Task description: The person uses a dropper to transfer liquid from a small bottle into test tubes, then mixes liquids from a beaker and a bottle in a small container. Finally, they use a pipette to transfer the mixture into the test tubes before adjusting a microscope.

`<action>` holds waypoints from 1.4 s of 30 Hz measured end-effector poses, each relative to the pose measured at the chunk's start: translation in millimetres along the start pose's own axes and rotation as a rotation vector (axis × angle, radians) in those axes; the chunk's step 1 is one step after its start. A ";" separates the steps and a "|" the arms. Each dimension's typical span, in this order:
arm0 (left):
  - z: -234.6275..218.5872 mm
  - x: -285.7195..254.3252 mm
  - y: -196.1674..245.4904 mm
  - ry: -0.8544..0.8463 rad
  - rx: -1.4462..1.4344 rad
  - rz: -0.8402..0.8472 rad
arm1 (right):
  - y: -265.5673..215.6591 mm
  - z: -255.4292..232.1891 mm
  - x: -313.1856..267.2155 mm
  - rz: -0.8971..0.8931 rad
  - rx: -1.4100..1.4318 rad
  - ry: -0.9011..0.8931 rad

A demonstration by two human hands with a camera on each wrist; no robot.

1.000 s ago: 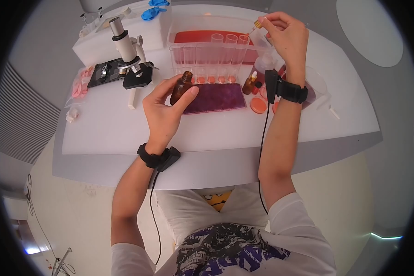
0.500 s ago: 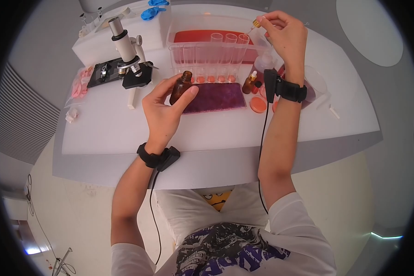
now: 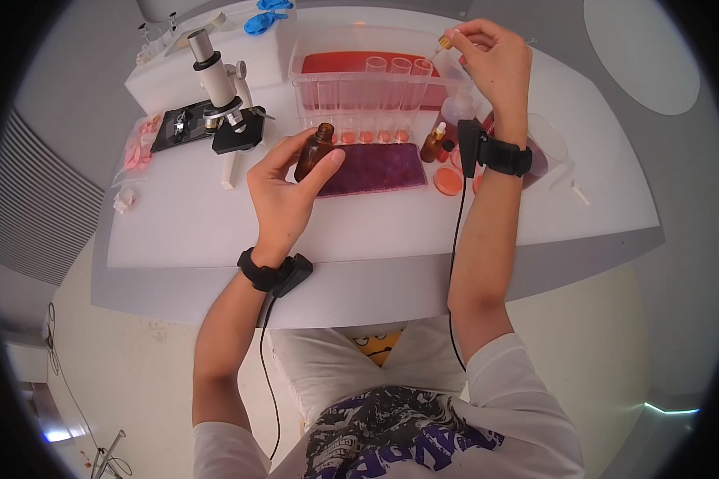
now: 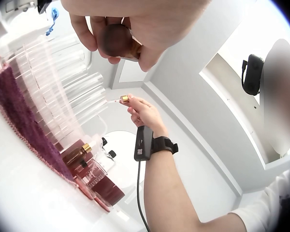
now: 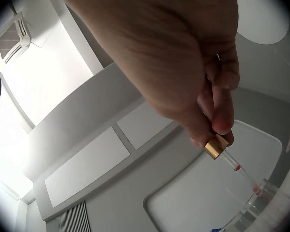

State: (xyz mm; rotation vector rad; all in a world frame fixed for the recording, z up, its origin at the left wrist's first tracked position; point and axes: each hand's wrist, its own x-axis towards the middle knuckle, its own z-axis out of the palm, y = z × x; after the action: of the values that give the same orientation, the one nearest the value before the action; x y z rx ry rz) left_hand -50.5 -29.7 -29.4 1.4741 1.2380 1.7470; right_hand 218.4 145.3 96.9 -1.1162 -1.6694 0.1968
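Note:
My left hand (image 3: 283,188) grips an uncapped brown glass bottle (image 3: 315,156) above the left end of a purple cloth (image 3: 375,169). My right hand (image 3: 501,70) pinches the gold-collared dropper (image 3: 445,41) by its top, which the fingers hide. In the right wrist view, the dropper's glass tube (image 5: 238,167) points down at the mouth of a clear tube (image 5: 268,187), with a little red liquid inside the glass. Several clear test tubes (image 3: 397,92) stand upright in a row, with orange-red round pieces near their bases.
A clear bin (image 3: 311,48) with red contents stands behind the tubes. The microscope (image 3: 220,88) is at the left. Right of the cloth are a small dropper bottle (image 3: 434,144), an orange dish (image 3: 447,181) and a beaker (image 3: 548,140). Blue gloves (image 3: 265,21) lie at the back left.
The dropper has dipped slightly and shifted a little left towards the tube at the row's right end. The left hand and bottle have stayed almost still.

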 end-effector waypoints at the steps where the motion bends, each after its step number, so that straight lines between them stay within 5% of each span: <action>1: -0.2 0.0 -0.2 -0.001 -0.001 0.003 | 1.2 0.5 0.6 0.000 0.000 0.000; 19: 0.2 1.2 -0.7 -0.005 -0.004 0.044 | -38.7 -3.6 -7.7 0.012 0.056 0.042; 21: 2.0 1.7 0.4 0.019 -0.020 0.054 | -61.3 -8.6 -11.0 -0.019 0.472 -0.228; 30: -2.3 4.4 1.8 0.078 0.023 0.111 | -121.7 14.8 -35.4 -0.043 0.546 -0.638; 42: -0.4 4.2 6.5 0.087 0.026 0.144 | -125.9 23.6 -39.1 -0.098 0.522 -0.604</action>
State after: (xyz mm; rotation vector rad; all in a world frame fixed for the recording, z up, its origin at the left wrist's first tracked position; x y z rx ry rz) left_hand -51.0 -29.1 -21.7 1.5511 1.2291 1.9142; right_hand 127.3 56.3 138.3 -0.5994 -2.0230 0.9222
